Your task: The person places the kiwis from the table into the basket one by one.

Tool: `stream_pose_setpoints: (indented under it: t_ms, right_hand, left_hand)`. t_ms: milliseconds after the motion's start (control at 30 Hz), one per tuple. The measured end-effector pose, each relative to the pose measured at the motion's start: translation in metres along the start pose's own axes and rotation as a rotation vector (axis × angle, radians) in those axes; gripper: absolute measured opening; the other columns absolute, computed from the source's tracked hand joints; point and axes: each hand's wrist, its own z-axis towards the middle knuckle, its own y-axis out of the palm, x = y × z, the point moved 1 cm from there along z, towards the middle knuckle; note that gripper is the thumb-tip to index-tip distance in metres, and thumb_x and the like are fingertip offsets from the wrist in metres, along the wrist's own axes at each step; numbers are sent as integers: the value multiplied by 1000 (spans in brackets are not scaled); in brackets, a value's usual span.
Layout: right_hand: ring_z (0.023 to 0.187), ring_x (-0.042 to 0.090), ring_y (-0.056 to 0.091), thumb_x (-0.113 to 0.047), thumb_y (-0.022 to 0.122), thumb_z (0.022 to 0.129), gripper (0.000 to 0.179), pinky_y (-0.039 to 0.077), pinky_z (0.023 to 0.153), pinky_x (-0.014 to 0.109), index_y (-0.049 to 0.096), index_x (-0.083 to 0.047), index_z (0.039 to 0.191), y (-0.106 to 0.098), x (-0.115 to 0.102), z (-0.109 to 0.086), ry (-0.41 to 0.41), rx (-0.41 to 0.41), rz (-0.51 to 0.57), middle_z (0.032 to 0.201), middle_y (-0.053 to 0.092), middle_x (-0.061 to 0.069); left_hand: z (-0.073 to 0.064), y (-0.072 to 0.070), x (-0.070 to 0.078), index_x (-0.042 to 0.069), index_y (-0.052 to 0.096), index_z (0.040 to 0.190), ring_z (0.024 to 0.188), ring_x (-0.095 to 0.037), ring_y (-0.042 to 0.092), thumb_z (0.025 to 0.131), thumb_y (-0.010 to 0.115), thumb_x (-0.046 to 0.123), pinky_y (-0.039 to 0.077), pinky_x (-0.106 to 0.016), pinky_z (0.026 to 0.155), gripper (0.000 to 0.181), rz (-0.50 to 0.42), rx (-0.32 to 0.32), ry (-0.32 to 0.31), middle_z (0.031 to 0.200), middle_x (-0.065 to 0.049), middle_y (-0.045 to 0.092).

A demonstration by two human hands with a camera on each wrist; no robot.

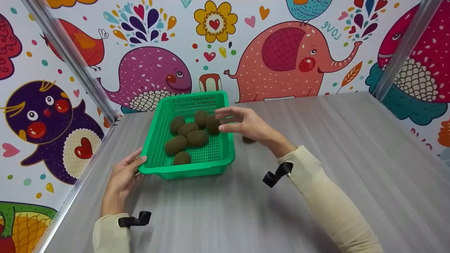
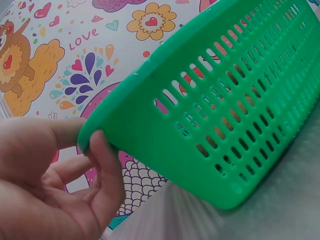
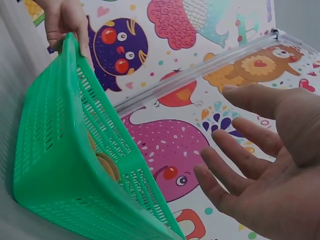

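Observation:
A green plastic basket (image 1: 186, 168) with slotted walls holds several brown, kiwi-like fruits (image 1: 197, 138). My left hand (image 1: 123, 175) pinches the basket's rim at its near left corner; the left wrist view shows this grip (image 2: 75, 175) close up. Over the basket's right rim hovers my right hand (image 1: 248, 123), with nothing in it. Its fingers (image 3: 245, 155) are spread and nearly straight in the right wrist view. On the table just right of the basket lies another brown fruit (image 1: 248, 139), partly hidden by the right hand.
The grey wood-grain table (image 1: 351, 158) extends to the right and in front of the basket. Behind it stands a wall (image 1: 218, 52) printed with cartoon animals. Metal posts (image 1: 404, 52) rise at the back corners.

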Motion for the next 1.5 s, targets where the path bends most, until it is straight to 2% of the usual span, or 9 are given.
stream_pose_setpoints:
  t_ms: [200,467,733,1133,1333,1500]
  right_hand:
    - [130,24,57,-20,72,93,52,52,103,38,56,-12,142,-8,11,-8,-11,29,27,140,60,8]
    - [132,26,57,-26,75,91,51,51,104,40,59,-14,138,-22,31,-19,1,138,52,139,61,3]
    - [129,19,60,-32,77,88,51,49,107,43,62,-18,135,-32,46,-25,13,228,48,139,62,0]
    - [134,25,50,-23,72,93,50,38,114,54,58,-9,139,-48,63,-22,-34,322,75,144,55,9]
    - [137,28,46,-16,68,96,47,36,116,55,56,-7,140,-54,75,-21,-40,359,103,147,52,14]
    - [139,27,46,-18,68,96,48,35,117,52,55,-8,141,-60,87,-20,-16,394,109,147,53,11]
  left_hand:
    - [1,0,-1,15,30,159,78,0,64,101,62,26,53,-20,72,67,-3,4,-4,97,17,66]
    - [1,0,-2,16,29,159,79,0,63,101,62,25,52,-20,72,68,8,4,-9,98,19,67]
    - [0,0,-2,16,31,159,80,0,63,99,65,26,52,-20,72,69,12,18,-15,100,20,66]
    - [0,-1,0,15,30,159,80,0,64,101,62,27,52,-19,71,67,21,8,13,99,18,65]
    - [0,-2,0,15,30,159,79,0,63,101,62,26,52,-19,71,67,13,15,5,98,19,66]
    - [1,-1,-1,15,30,159,79,1,64,102,60,26,53,-19,72,65,8,2,2,97,19,67]
